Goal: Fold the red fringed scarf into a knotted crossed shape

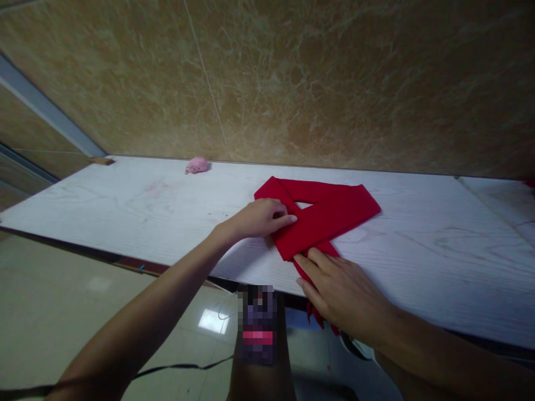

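Note:
A red scarf (334, 214) lies folded on the white board, its strips crossing into a loop with a small gap in the middle. My left hand (263, 217) is on the loop's left side, fingers curled over the cloth and thumb lying on the red surface. At the near end of the crossing, my right hand (338, 284) grips the lower part of the scarf between thumb and fingers. Below that hand, narrow red strands hang past the board's front edge. Part of the cloth under both hands is hidden.
The long white wood-grain board (418, 262) runs along a brown marbled wall (334, 83). A small pink figure (197, 165) sits near the wall on the left. Beneath is a pale tiled floor (96, 312) with a dark strap (184, 366). Red material (530, 184) shows at the far right.

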Demonstrator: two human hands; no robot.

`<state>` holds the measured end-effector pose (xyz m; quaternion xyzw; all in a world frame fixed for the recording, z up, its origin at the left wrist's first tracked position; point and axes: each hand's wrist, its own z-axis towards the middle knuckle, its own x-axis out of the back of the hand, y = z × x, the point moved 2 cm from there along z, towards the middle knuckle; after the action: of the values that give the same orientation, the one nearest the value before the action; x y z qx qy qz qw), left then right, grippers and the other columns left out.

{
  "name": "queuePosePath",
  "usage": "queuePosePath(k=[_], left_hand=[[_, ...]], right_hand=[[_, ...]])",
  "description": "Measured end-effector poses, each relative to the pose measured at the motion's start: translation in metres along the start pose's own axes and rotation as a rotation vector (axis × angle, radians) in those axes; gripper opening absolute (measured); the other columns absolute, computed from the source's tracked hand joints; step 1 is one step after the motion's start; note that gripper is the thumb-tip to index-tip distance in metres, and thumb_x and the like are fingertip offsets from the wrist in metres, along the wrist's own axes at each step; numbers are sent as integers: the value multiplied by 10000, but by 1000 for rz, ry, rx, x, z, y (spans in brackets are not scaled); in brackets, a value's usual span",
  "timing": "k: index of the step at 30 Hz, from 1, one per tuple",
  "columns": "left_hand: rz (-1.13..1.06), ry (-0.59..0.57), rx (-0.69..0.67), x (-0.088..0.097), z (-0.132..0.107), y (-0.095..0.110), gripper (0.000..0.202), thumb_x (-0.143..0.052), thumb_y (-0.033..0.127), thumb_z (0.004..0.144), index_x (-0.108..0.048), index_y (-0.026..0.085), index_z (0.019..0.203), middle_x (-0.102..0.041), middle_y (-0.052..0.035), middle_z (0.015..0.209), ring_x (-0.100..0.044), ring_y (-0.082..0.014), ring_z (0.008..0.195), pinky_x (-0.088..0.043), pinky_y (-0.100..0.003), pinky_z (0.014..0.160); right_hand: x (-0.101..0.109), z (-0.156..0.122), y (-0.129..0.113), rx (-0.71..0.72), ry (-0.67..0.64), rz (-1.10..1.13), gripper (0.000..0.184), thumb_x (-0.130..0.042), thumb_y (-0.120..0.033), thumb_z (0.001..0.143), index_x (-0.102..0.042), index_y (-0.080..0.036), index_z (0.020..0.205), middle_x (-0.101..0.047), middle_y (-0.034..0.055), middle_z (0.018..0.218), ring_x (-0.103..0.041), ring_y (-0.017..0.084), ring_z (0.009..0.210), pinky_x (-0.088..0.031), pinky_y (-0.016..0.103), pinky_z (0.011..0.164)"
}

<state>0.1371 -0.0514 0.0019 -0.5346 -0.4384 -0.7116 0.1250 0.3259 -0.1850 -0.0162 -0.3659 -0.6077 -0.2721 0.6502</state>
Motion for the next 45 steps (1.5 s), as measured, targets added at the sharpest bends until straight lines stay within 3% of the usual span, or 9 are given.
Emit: queuePosePath(k=[7, 12, 15, 19, 30, 34, 37, 40, 45], left_hand=[[-273, -25, 40, -5, -9, -2, 389, -627, 474, 990, -616, 200, 715, -623, -9, 774, -534, -144, 706, -409, -287, 684], [-386, 105, 128, -19, -14, -6, 339, -636, 428, 993, -621, 198, 744, -643, -1, 781, -553, -146, 742, -439, -294, 719], [-405, 184, 134, -27, -16, -7, 305, -643, 409, 993, -651, 200, 772, -666, -25, 826, -575, -164, 788, -464, -325, 768], [-419, 240, 133, -31, -18, -7, 300, -647, 407, 994, -655, 207, 771, -687, -44, 833, -598, -184, 808, -490, -354, 804], [-344, 273, 132, -31, -19, -3, 315, -614, 442, 1000, -643, 210, 789, -708, -30, 833, -624, -199, 804, -488, -337, 792], [-61, 289, 107, -33, -19, 0, 261, -606, 408, 1034, -660, 215, 866, -726, -58, 901, -641, -242, 878, -485, -377, 842], [117, 254, 73, -35, -14, 3, 228, -590, 381, 1055, -671, 212, 925, -730, -80, 957, -648, -269, 945, -493, -400, 884], [140, 203, 50, -39, 4, 5, 238, -556, 378, 1083, -676, 207, 969, -737, -85, 990, -662, -268, 967, -508, -398, 904], [219, 138, 61, -40, 65, 10, 269, -547, 399, 1100, -712, 196, 1035, -775, -108, 1054, -707, -286, 1048, -523, -398, 943]], right_hand=[[-1, 1, 0, 22, 43, 7, 376, -551, -94, 974, -716, -153, 1307, -752, 136, 1186, -737, 238, 941, -590, 364, 810], [10, 11, -9, -60, 31, -80, 258, -710, -318, 1008, -740, -135, 1187, -764, 149, 1078, -747, 282, 937, -578, 362, 750], [16, 17, -12, -83, -41, -149, 146, -635, -132, 1009, -740, -131, 1111, -766, 152, 1038, -749, 258, 858, -526, 334, 664], [23, 21, -13, -25, -79, -130, 263, -573, 29, 927, -739, -127, 1059, -772, 139, 992, -738, 234, 801, -458, 325, 614], [19, 24, -19, -68, 9, 136, 198, -636, -222, 1045, -809, -172, 963, -790, 82, 963, -740, 207, 868, -514, 305, 765], [32, 20, 23, -65, 138, 258, 352, -516, -336, 1122, -845, -221, 1073, -809, 79, 1132, -748, 223, 1059, -574, 365, 958], [29, 23, 76, -191, 338, 101, 481, -524, -408, 1109, -699, -190, 1501, -582, 182, 1622, -518, 342, 1527, -426, 592, 1250], [8, 31, 123, -259, 210, -4, 604, -511, -491, 1112, -575, -190, 1633, -407, 198, 1747, -328, 403, 1647, -277, 736, 1290], [-3, 43, 193, -199, 153, -25, 611, -434, -503, 1144, -520, -207, 1672, -365, 175, 1766, -283, 357, 1669, -205, 706, 1325]])
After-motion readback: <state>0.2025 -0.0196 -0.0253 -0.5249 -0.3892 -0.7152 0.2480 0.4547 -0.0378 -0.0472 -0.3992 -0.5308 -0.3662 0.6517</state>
